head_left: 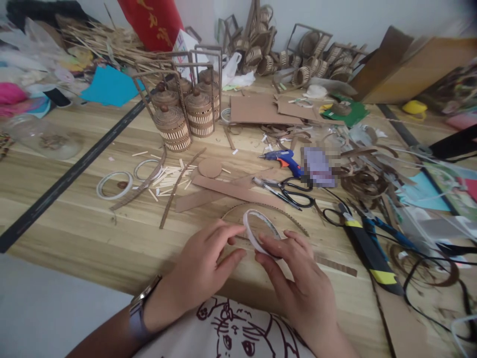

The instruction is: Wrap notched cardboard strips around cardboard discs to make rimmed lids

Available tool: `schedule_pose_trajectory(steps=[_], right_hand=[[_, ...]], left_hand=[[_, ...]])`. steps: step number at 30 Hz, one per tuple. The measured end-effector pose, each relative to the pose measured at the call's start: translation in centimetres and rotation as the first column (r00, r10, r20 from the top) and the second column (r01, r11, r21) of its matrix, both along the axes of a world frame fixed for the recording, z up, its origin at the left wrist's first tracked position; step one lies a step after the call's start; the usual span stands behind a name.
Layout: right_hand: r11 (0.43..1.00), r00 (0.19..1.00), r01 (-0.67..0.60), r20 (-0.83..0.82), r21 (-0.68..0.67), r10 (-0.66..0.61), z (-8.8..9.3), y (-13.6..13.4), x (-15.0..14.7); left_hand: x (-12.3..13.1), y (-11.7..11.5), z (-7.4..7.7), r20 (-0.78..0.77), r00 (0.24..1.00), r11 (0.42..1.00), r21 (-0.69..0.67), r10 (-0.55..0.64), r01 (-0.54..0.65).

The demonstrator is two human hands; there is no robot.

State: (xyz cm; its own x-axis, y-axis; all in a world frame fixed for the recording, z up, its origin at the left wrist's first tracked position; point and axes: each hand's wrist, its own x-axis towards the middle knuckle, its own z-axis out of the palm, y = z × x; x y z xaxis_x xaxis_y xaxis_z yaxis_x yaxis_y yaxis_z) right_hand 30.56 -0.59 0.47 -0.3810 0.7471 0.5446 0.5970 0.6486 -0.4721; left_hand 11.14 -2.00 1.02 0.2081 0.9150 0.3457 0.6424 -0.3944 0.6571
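Observation:
Both hands hold a thin white tape roll (257,224) upright just above the wooden table (93,233). My left hand (203,266) pinches the roll's left rim between thumb and forefinger; a watch sits on that wrist. My right hand (298,278) grips the roll's lower right edge with curled fingers. Under the roll lies a round cardboard disc with a corrugated strip curved around it (268,211).
Black scissors (288,191) and a blue glue gun (281,159) lie just beyond the hands. Small woven cardboard lanterns (186,112) stand at the back centre. Two more tape rolls (114,185), cardboard strips, sticks and a long black ruler (70,176) lie left; cables and tools crowd the right.

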Motion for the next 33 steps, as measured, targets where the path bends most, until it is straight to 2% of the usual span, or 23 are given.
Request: schedule_pose_trajectory(steps=[5,13,15,17,20,22,25,27,29,31,33], right_hand=[[1.000,1.000,0.004,-0.006,0.023,-0.004,0.1,-0.3,-0.2],[0.998,1.000,0.001,0.013,0.057,-0.002,0.0,-0.7,-0.3],[0.997,1.000,0.006,0.020,0.076,-0.008,0.2,-0.6,-0.2],[0.996,1.000,0.000,0.009,0.094,-0.001,0.5,-0.5,-0.1],[0.995,0.998,-0.057,-0.037,0.081,0.060,1.3,-0.4,0.3],[0.996,0.995,-0.089,-0.040,0.030,0.090,1.8,-0.5,0.8],[0.999,0.999,-0.045,0.009,-0.026,0.045,2.4,-0.8,2.2],[0.999,0.999,0.004,0.033,-0.039,-0.003,2.8,-0.6,3.5],[0.992,0.998,0.014,0.061,-0.125,-0.006,3.4,-0.2,4.7],[0.955,0.997,-0.030,0.057,-0.294,0.049,4.0,0.6,5.6],[0.847,0.993,-0.052,0.059,-0.528,0.098,4.3,1.4,5.6]], left_hand=[[0.7,0.1,0.1,0.041,0.999,0.994,0.111,0.006,-0.011],[1.1,-0.1,0.3,0.101,0.995,0.994,0.098,0.028,-0.038],[1.0,-0.3,0.4,0.095,0.995,0.994,0.107,-0.016,0.006],[0.7,-0.5,0.5,0.045,0.995,0.981,0.172,-0.093,0.084],[0.3,-0.9,0.8,-0.041,0.984,0.950,0.256,-0.173,0.178],[0.1,-1.1,1.0,-0.042,0.984,0.950,0.255,-0.172,0.177],[-0.3,-1.3,0.9,0.009,0.990,0.969,0.205,-0.143,0.138],[-0.6,-1.1,0.3,0.035,0.996,0.987,0.140,-0.082,0.076],[-1.0,-0.4,-0.7,0.000,1.000,0.999,0.053,0.002,-0.002],[-1.2,0.6,-1.9,-0.117,0.993,1.000,-0.008,0.021,-0.022],[-1.3,1.6,-3.0,-0.245,0.969,0.998,-0.063,-0.037,0.022]])
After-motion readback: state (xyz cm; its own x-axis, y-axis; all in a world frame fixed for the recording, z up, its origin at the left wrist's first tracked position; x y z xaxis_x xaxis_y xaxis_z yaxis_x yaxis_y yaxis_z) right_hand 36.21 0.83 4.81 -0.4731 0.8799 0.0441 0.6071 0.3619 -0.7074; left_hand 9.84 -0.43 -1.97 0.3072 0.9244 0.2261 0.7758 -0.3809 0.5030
